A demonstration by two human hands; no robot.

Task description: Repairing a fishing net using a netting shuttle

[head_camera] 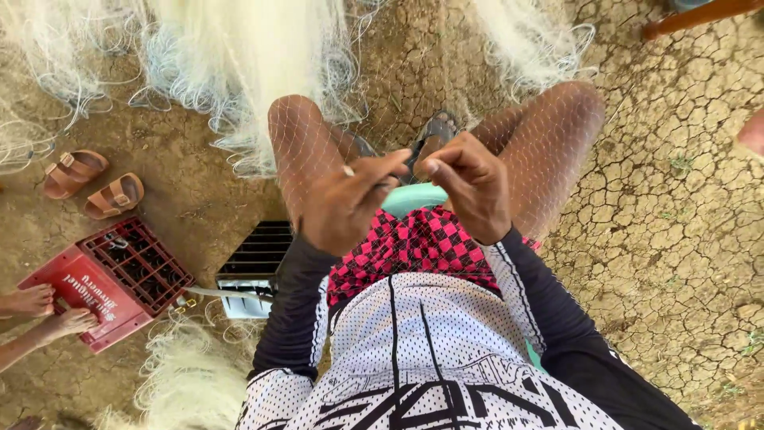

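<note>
The person sits with fine fishing net point(318, 159) draped over both knees; the left hand point(344, 209) and right hand point(471, 185) meet above the lap, fingers of each pinched shut on the mesh. A red crate point(111, 279) lies at left, near two brown sandals point(91, 185); another person's bare feet point(48, 312) touch the crate; more net is heaped on cracked ground point(684, 207) beyond.

Both hands pinch fine net point(477, 143) over the lap. Left hand point(346, 209) and right hand point(469, 185) nearly touch. A red crate point(107, 283) lies far left.
</note>
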